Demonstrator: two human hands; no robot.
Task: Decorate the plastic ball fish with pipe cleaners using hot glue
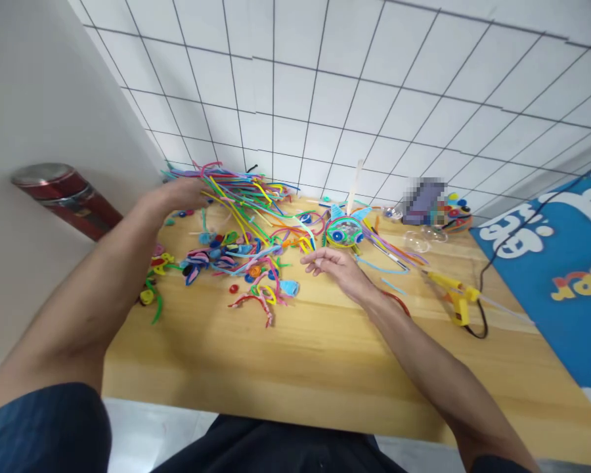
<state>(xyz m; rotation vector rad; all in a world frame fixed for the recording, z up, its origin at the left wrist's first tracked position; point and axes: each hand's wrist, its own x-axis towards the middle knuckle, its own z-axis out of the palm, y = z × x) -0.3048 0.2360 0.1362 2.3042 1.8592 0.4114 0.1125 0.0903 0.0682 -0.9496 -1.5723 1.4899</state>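
Note:
At the back left of the table, my left hand (191,192) reaches to the edge of a pile of colourful pipe cleaners (236,187). Its fingers are blurred and partly hidden, so their grip does not show. My right hand (335,268) hovers over the middle of the table with fingers loosely stretched and nothing visible in them. Just beyond it stands a round fish-like craft (345,231) with blue eyes and light blue fins. Left of that hand are yellow pipe-cleaner ends (306,246) and a light blue wound cone (289,288).
A yellow glue gun (456,295) with a black cord lies at the right. Clear plastic domes (416,242) stand behind it. Small pipe-cleaner shapes (197,259) cover the left middle. A red flask (71,200) is at far left. White tiles (295,85) back the table.

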